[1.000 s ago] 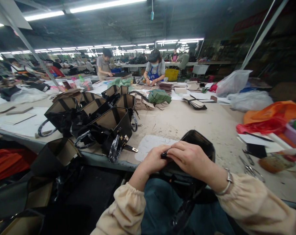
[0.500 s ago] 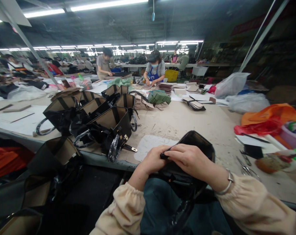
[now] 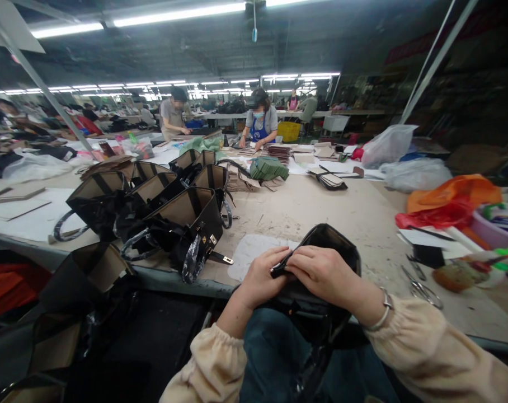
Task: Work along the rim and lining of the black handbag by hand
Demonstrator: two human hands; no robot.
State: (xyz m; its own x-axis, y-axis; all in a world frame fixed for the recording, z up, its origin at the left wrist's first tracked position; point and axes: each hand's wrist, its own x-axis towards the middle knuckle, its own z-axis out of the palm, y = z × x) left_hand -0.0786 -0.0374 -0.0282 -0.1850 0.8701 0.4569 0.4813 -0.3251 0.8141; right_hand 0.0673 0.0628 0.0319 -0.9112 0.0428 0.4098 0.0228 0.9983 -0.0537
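A black handbag [image 3: 335, 239] leans over the table's near edge, its lower part above my lap. My left hand [image 3: 264, 277] is closed on the left end of the bag's upper edge, thumb and fingers pinching it. Close beside it, my right hand [image 3: 321, 274] grips the same edge with bent fingers, its fingertips nearly touching the left hand. A wrapped handle hangs below in shadow. Under the bag, on the table, lies a white sheet [image 3: 248, 257]. What the fingertips press on is partly hidden.
Several black handbags [image 3: 195, 215] with tan linings stand open at left, more below the table edge. Scissors [image 3: 424, 291], a lilac basin [image 3: 489, 226] and an orange bag [image 3: 451, 193] lie at right. Green bundles [image 3: 268, 168] sit further back. Across the table a person [image 3: 260, 120] works.
My right hand's fingers have curled inward and its wrist shifted slightly, while my left hand has opened out a little along the edge. The whole view has turned slightly right.
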